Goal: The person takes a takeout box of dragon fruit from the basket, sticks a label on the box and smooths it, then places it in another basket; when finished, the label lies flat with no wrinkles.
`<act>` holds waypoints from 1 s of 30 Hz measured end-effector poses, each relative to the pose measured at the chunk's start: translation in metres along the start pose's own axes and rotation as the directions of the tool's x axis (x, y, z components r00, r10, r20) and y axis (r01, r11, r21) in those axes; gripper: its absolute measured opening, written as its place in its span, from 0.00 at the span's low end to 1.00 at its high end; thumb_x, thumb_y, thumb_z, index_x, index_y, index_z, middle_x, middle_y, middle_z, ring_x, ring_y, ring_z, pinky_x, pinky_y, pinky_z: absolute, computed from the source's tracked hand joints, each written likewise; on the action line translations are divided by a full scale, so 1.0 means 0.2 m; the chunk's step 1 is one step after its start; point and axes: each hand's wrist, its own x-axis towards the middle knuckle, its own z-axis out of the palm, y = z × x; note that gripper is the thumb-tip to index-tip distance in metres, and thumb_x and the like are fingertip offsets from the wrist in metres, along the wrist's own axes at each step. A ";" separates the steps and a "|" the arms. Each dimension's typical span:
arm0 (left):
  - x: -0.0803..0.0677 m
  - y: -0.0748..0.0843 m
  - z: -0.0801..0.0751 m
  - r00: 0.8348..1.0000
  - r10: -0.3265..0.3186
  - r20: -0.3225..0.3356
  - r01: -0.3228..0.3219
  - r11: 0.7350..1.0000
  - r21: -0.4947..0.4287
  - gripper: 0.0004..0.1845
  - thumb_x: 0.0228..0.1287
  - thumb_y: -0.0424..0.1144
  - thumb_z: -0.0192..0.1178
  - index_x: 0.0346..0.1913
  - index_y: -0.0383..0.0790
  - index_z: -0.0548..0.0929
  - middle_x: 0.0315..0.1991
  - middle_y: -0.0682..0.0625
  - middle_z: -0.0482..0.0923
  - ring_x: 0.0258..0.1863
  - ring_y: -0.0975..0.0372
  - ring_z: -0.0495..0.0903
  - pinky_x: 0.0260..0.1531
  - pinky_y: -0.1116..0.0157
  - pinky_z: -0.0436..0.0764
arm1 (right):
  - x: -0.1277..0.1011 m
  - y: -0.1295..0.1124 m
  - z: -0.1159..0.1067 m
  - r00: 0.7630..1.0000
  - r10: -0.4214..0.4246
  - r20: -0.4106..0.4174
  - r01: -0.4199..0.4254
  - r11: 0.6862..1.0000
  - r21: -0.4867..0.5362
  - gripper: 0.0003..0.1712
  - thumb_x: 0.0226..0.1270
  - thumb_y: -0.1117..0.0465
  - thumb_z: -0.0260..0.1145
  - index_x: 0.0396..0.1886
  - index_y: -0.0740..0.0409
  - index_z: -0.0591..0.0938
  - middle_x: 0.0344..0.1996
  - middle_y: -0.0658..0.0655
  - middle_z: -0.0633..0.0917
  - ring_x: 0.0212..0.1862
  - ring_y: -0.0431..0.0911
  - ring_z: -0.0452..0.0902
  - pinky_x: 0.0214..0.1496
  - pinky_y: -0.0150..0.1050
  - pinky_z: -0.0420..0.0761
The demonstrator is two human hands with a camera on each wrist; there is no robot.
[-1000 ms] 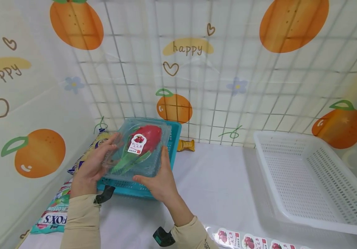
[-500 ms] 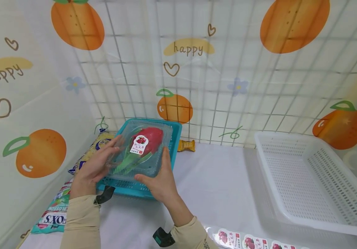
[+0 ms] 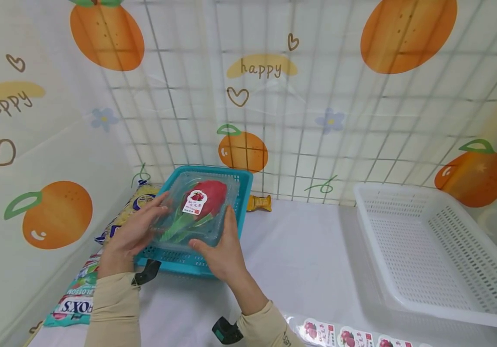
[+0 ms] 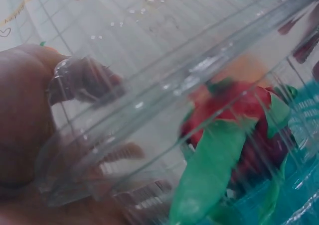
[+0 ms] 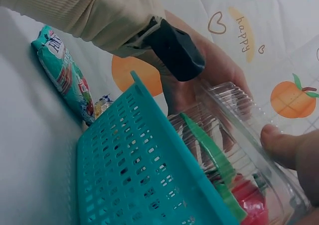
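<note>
A clear plastic clamshell box (image 3: 213, 229) hangs tilted over the teal basket (image 3: 183, 264) in the head view. Through its lid shows a red dragon fruit (image 3: 214, 192) with green leaves. On the lid is a white sticker (image 3: 194, 202) with a fruit picture. My left hand (image 3: 133, 231) grips the box's left side; its fingers show through the plastic in the left wrist view. My right hand (image 3: 222, 253) holds the right front corner, thumb on the lid's edge. In the right wrist view the box (image 5: 276, 172) dips below the basket's rim (image 5: 174, 150).
A white perforated basket (image 3: 380, 284) stands at the right. Left of the teal basket lie a teal Fox's bag (image 3: 72, 303) and a yellow snack bag (image 3: 127, 202). A small orange-wrapped snack (image 3: 260, 203) lies behind. A strip of fruit stickers (image 3: 354, 336) lies at the front edge.
Both hands have lowered the clamshell box slightly towards the teal basket, so more of the basket's far rim shows. Their grip looks the same.
</note>
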 end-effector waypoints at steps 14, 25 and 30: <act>0.02 0.00 0.01 1.000 -0.023 -0.004 0.023 0.999 0.046 0.39 0.81 0.52 0.47 0.84 0.48 0.42 0.83 0.36 0.35 0.82 0.39 0.37 0.72 0.27 0.42 | 0.00 0.00 0.00 0.999 -0.032 0.004 0.032 0.999 0.020 0.58 0.69 0.53 0.71 0.84 0.56 0.42 0.83 0.59 0.49 0.82 0.59 0.47 0.74 0.69 0.63; 0.01 -0.01 -0.01 0.998 0.014 0.066 -0.022 0.992 0.121 0.42 0.82 0.54 0.44 0.83 0.42 0.35 0.82 0.31 0.34 0.80 0.34 0.34 0.68 0.23 0.40 | 0.01 0.01 0.00 1.000 -0.021 0.019 0.020 0.998 0.054 0.52 0.74 0.53 0.65 0.84 0.54 0.42 0.82 0.57 0.52 0.81 0.58 0.49 0.72 0.67 0.68; 0.01 -0.03 -0.02 0.995 0.042 0.086 -0.057 0.983 0.176 0.43 0.81 0.49 0.49 0.83 0.43 0.36 0.83 0.33 0.29 0.80 0.31 0.35 0.68 0.24 0.43 | 0.01 0.00 0.00 1.000 -0.005 0.021 0.004 0.999 0.051 0.51 0.76 0.54 0.63 0.84 0.55 0.42 0.82 0.57 0.52 0.81 0.58 0.49 0.68 0.65 0.73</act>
